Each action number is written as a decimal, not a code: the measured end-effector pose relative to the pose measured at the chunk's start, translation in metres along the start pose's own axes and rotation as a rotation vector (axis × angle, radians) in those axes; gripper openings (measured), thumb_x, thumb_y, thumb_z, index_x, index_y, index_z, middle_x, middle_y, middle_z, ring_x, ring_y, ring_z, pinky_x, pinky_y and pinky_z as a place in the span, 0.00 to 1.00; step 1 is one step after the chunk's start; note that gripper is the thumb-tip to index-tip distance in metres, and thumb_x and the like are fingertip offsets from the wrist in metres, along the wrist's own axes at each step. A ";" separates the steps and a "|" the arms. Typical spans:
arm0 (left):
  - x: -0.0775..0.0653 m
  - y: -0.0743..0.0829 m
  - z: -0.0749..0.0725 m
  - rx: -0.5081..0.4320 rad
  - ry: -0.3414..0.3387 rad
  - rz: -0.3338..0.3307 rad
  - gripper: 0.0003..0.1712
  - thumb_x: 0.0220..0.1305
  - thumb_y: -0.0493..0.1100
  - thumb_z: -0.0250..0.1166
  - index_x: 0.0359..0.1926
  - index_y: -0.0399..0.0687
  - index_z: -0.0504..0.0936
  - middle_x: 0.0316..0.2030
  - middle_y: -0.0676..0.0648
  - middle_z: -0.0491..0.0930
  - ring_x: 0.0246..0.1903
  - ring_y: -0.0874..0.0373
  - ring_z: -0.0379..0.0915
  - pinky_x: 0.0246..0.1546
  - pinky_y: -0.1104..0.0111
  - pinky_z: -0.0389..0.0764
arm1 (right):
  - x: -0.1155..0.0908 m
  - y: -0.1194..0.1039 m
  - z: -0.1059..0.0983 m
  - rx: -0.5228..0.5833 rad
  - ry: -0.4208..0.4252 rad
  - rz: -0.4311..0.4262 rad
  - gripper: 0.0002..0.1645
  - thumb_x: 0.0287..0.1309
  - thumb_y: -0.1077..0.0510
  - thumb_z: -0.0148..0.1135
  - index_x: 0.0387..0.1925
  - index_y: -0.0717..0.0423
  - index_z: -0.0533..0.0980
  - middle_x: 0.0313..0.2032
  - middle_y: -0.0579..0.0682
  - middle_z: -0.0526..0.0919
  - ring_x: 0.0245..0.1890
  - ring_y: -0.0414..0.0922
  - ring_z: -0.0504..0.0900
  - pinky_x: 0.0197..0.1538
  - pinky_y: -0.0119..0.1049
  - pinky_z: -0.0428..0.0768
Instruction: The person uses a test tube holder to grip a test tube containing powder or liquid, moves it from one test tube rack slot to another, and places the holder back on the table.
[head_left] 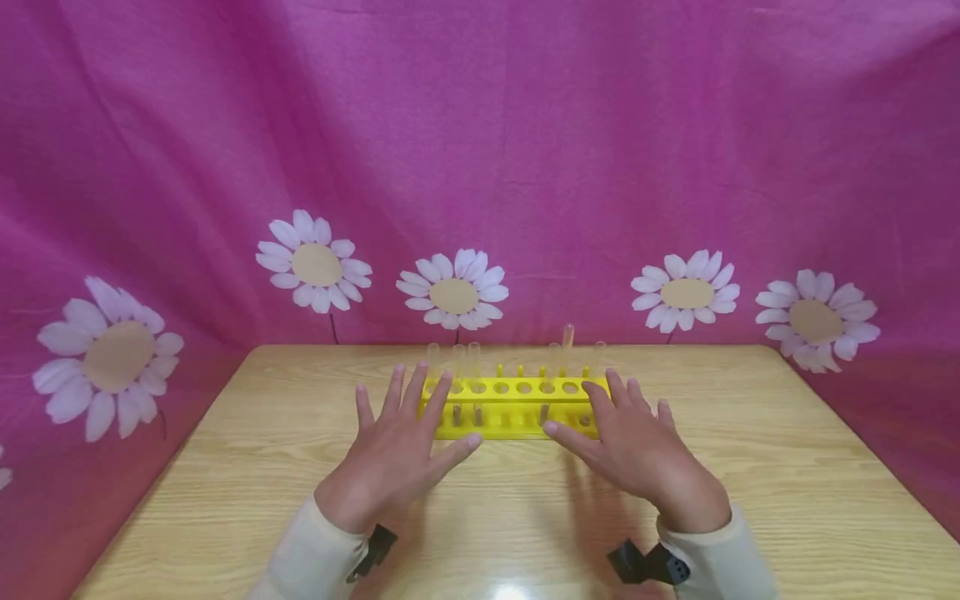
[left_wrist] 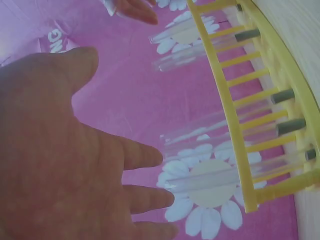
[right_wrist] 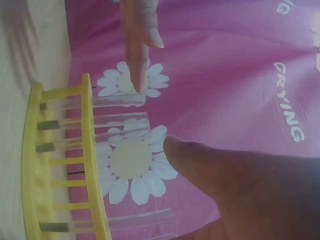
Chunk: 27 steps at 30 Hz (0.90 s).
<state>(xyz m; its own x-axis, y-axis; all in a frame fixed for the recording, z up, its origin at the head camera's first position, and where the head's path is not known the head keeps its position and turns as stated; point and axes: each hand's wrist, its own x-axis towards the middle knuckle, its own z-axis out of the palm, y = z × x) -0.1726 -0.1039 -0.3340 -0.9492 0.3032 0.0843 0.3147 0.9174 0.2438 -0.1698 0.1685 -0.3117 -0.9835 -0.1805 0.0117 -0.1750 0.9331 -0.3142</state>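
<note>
A yellow test tube rack stands on the table before me, several clear test tubes in it. Tubes cluster at its left and right; one tube at the right rises higher than the others. Dark grey matter fills the bottoms of some tubes. My left hand, fingers spread, is over the rack's left end and holds nothing. At the other end my right hand is spread likewise, its palm free. Fingers of both hands overlap the rack and hide its end holes in the head view.
The wooden table extends on both sides of the rack. Behind it hangs a pink cloth printed with white daisies. Yellow pegs stick up along the rack's back. A black wrist strap shows by the right sleeve.
</note>
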 end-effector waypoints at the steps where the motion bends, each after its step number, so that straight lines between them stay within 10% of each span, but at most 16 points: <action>1: 0.001 -0.001 0.000 -0.001 0.002 -0.004 0.53 0.59 0.81 0.35 0.77 0.58 0.43 0.76 0.43 0.36 0.73 0.41 0.24 0.62 0.33 0.22 | 0.000 0.001 0.000 -0.002 -0.001 0.002 0.62 0.54 0.17 0.37 0.71 0.61 0.57 0.72 0.68 0.47 0.69 0.71 0.44 0.61 0.77 0.42; 15: 0.014 -0.027 0.000 -0.063 0.031 -0.023 0.53 0.62 0.69 0.56 0.76 0.47 0.47 0.75 0.38 0.40 0.73 0.38 0.30 0.63 0.32 0.27 | 0.006 0.024 -0.010 0.035 -0.026 0.039 0.58 0.56 0.25 0.52 0.69 0.66 0.57 0.69 0.74 0.49 0.67 0.73 0.49 0.59 0.77 0.45; 27: 0.032 -0.054 0.010 -0.352 -0.006 -0.074 0.44 0.68 0.69 0.46 0.76 0.53 0.48 0.75 0.41 0.45 0.73 0.43 0.37 0.67 0.36 0.37 | 0.013 0.052 -0.015 0.086 -0.094 0.099 0.58 0.56 0.31 0.59 0.67 0.72 0.54 0.67 0.77 0.50 0.64 0.73 0.57 0.58 0.70 0.62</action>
<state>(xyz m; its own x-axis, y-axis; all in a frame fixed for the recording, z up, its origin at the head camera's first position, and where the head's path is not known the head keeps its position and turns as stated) -0.2203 -0.1413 -0.3541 -0.9690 0.2420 0.0490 0.2265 0.7918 0.5672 -0.1925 0.2197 -0.3135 -0.9865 -0.1207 -0.1109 -0.0686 0.9186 -0.3893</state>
